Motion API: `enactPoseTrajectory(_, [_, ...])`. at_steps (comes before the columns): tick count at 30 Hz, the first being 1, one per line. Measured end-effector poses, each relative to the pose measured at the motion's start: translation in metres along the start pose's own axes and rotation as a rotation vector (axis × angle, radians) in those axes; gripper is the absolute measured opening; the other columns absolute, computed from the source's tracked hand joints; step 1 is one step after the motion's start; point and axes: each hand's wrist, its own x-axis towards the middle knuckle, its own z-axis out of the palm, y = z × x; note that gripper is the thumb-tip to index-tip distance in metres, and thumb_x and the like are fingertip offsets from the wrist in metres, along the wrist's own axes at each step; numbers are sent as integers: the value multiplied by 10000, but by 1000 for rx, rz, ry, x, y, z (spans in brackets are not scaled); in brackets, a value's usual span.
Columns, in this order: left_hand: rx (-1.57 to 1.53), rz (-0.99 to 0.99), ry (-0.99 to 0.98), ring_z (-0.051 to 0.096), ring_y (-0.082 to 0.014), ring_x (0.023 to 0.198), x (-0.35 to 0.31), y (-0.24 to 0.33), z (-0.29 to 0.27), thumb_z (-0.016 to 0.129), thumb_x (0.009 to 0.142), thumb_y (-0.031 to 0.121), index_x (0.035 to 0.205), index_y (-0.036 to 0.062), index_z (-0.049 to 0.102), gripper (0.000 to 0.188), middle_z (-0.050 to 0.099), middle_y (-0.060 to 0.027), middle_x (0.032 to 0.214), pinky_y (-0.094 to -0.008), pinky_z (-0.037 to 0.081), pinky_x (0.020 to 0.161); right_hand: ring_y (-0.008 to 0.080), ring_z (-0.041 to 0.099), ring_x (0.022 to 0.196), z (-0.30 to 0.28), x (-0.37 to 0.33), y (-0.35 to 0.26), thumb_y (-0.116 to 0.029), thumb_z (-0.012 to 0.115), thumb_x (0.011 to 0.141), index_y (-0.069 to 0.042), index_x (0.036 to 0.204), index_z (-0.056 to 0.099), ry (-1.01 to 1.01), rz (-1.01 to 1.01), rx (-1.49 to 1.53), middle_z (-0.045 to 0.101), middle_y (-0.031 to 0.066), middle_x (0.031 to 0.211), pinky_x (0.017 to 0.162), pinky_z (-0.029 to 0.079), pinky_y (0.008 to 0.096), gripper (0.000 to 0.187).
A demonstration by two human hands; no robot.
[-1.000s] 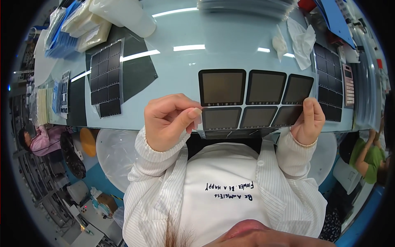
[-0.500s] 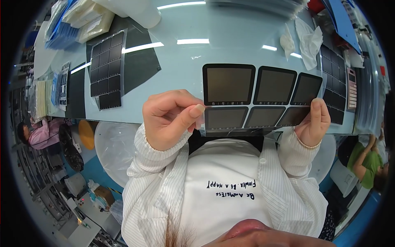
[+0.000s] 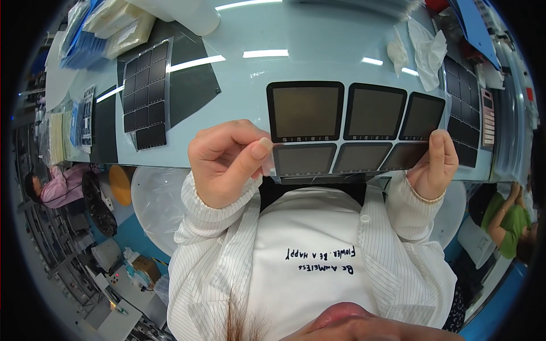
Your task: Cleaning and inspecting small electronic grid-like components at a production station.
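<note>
Between my hands I hold up a clear sheet of dark rectangular panels (image 3: 306, 111), each black-bordered with small marks along its lower edge. My left hand (image 3: 228, 162) pinches the sheet's left edge between thumb and fingers. Its right edge is gripped by my right hand (image 3: 435, 167), thumb on the face toward the camera. The sheet is tilted over the near edge of the table, and its lower rows bend away, partly hidden. On the table to the left lies a similar panel sheet (image 3: 149, 88), and another panel sheet (image 3: 462, 108) lies at the right.
A glossy pale table (image 3: 250, 74) spans the view. Crumpled white tissues (image 3: 427, 54) lie at the back right, near a pink calculator (image 3: 487, 119). Packed plastic sleeves (image 3: 122, 28) are stacked at the far left. Two other people sit at the left and right edges.
The held sheet has shifted slightly left and up and turned a little more toward the camera. My left hand has moved slightly left; both hands keep their grip.
</note>
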Motion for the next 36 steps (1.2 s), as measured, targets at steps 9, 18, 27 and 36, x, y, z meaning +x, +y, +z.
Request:
enactPoseTrajectory(9, [-11, -39, 113, 458, -69, 476, -4, -5, 0, 554, 895, 123, 779, -33, 572, 195, 530, -40, 587, -206, 333, 459, 80, 515, 692, 15, -6, -3, -91, 601, 882, 43, 867, 621, 6, -8, 9, 599, 31, 756, 666, 390, 201, 136])
enactPoseTrajectory(18, [71, 149, 289, 411, -59, 496, -6, -13, -6, 590, 875, 89, 734, -23, 570, 181, 509, -23, 599, -201, 289, 491, 72, 470, 690, 15, -7, -9, -82, 570, 894, 35, 847, 601, -177, -5, -128, 553, 16, 748, 663, 355, 212, 130])
enactPoseTrajectory(27, [115, 177, 272, 410, -69, 496, -6, -15, -9, 596, 871, 103, 743, -22, 580, 179, 513, -23, 608, -212, 286, 491, 45, 401, 544, 15, -5, -9, -123, 619, 880, 39, 776, 604, -195, -61, -174, 526, -5, 623, 492, 290, 203, 193])
enactPoseTrajectory(36, [94, 192, 316, 408, -70, 501, -6, -14, -6, 594, 860, 97, 743, -22, 587, 167, 509, -27, 603, -217, 285, 500, 59, 405, 521, 14, -6, -13, -80, 612, 875, 41, 766, 600, -239, -130, -184, 530, 10, 612, 476, 292, 203, 163])
